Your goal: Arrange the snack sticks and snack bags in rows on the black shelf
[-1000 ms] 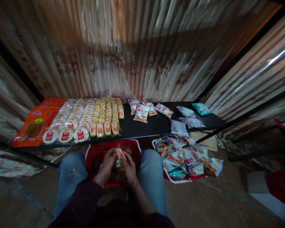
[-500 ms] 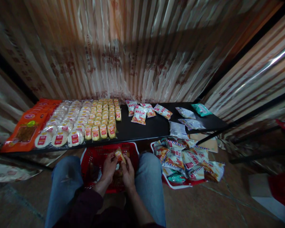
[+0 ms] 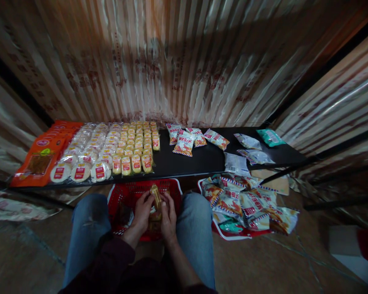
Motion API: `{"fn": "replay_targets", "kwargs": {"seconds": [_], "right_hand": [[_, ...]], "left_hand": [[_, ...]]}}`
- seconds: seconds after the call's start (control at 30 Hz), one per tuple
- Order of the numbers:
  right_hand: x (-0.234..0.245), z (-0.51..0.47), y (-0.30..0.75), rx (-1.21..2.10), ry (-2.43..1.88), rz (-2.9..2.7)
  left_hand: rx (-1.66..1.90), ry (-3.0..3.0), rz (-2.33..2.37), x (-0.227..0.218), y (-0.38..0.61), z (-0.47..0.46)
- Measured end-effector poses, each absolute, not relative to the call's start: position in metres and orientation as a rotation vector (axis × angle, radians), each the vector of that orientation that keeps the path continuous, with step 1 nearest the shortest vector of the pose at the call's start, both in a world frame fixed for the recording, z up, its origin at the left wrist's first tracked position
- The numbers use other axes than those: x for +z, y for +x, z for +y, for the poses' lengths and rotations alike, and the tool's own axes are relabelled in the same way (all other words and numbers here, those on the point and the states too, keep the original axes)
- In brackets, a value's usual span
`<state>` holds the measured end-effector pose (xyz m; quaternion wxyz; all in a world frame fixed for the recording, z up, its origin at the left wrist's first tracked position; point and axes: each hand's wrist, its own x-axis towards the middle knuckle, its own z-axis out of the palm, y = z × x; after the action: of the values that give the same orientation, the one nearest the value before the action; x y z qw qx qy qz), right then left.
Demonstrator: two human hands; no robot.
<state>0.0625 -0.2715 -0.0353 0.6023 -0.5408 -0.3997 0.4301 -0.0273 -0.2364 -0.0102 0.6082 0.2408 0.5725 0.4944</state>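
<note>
Seen from the head view, low in the middle: a small, long, shiny gold-yellow wrapped packet (image 3: 156, 197), right between two bare hands and over a red plastic basket (image 3: 130, 188) with holes and a white rim. Pinched on one side by the left hand (image 3: 143, 211), with bent fingertips against the wrapper, and on the other side by the right hand (image 3: 168, 214), with fingers curled in close. Touched by both, so no telling of a nearer hand. Pointing mostly away from the body along its long side, with the far end tipped a little to the left. Just ahead, past the near edge of a long, flat black table (image 3: 167, 163), and a bit to the left: neat rows of small, rounded yellow cakes (image 3: 137, 152) in clear wrap, closer to the left hand than to the right. Hard to tell how high above the basket.
</note>
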Motion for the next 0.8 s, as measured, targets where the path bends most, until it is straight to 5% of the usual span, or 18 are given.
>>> {"fn": "replay_targets", "kwargs": {"seconds": [0.8], "right_hand": [[-0.0268, -0.2698, 0.0597, 1.057, -1.237, -0.771]], "left_hand": [[1.184, 0.317, 1.218, -0.0057, -0.0228, -0.2417]]}}
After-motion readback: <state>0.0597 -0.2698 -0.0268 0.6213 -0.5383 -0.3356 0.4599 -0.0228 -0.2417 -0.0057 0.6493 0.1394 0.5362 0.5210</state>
